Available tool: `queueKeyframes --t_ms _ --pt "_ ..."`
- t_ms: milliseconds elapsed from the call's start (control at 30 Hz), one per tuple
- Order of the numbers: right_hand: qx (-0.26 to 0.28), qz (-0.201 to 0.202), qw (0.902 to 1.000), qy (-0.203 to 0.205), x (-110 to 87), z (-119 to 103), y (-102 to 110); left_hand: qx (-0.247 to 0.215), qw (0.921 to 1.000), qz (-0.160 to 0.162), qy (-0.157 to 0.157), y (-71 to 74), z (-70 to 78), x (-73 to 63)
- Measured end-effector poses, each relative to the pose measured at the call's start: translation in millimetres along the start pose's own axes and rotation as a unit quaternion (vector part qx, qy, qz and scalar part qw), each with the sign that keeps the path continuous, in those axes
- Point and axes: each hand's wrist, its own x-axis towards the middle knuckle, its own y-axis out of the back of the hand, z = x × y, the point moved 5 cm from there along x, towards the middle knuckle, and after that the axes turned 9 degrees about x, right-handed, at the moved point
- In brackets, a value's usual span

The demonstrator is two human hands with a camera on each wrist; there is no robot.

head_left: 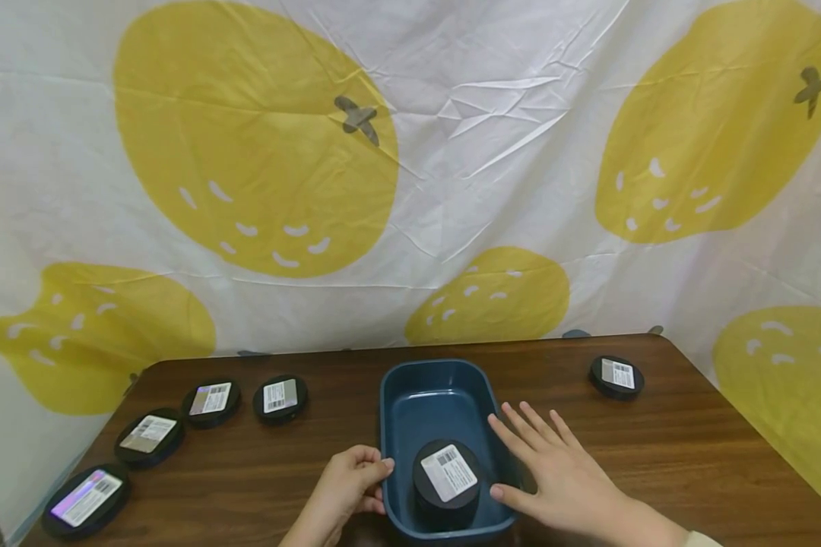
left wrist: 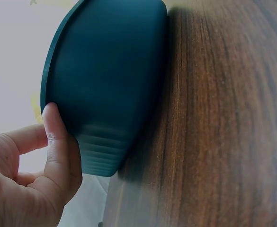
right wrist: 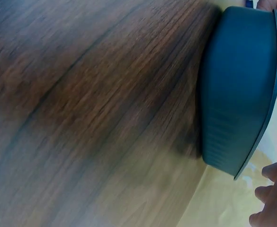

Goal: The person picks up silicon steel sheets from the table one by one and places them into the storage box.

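A deep blue rectangular bin (head_left: 427, 410) stands on the table in the head view. Inside its near end lies a round black disc with a white barcode label (head_left: 449, 474), apparently raised on something dark beneath it. My left hand (head_left: 347, 486) pinches the bin's left rim, thumb on top and fingers outside; the left wrist view shows the fingers against the bin's outer wall (left wrist: 105, 71). Over the right rim, my right hand (head_left: 564, 475) is spread with straight fingers and holds nothing. In the right wrist view its fingertips (right wrist: 271, 172) appear apart from the bin wall (right wrist: 240, 90).
Several similar labelled black discs lie along the table's left side, among them one at the near left (head_left: 85, 501) and one near the bin (head_left: 280, 399). Another disc (head_left: 617, 377) sits at the back right. A lemon-print cloth (head_left: 465, 190) hangs behind the brown wooden table (head_left: 691, 456).
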Motion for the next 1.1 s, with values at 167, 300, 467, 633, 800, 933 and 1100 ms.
queueKeyframes --t_ms 167,300,467,633,800,933,1100 --pt "0.001 -0.007 0.9999 -0.016 -1.0 6 3 -0.001 1.0000 0.001 -0.001 0.6 0.5 0.4" --pt "0.004 -0.014 0.9995 -0.029 -2.1 10 5 -0.002 1.0000 0.002 -0.002 0.8 0.6 0.5" --pt "-0.004 -0.004 0.9994 -0.035 -5.5 16 8 -0.003 1.0000 -0.001 -0.002 0.6 0.5 -0.2" --pt "-0.022 0.022 0.9992 -0.027 -10.4 21 10 -0.002 1.0000 -0.002 0.001 0.8 -0.3 -0.3" --pt "-0.039 0.033 0.9986 -0.014 -12.1 25 11 -0.002 1.0000 -0.002 0.005 0.6 -0.5 -0.3" --pt "-0.039 0.025 0.9987 -0.023 -12.4 28 11 -0.003 1.0000 -0.001 0.005 -0.1 -0.5 0.4" --pt "-0.040 0.022 0.9984 -0.034 -14.6 33 12 0.000 1.0000 0.001 0.003 -0.2 -0.8 0.5"
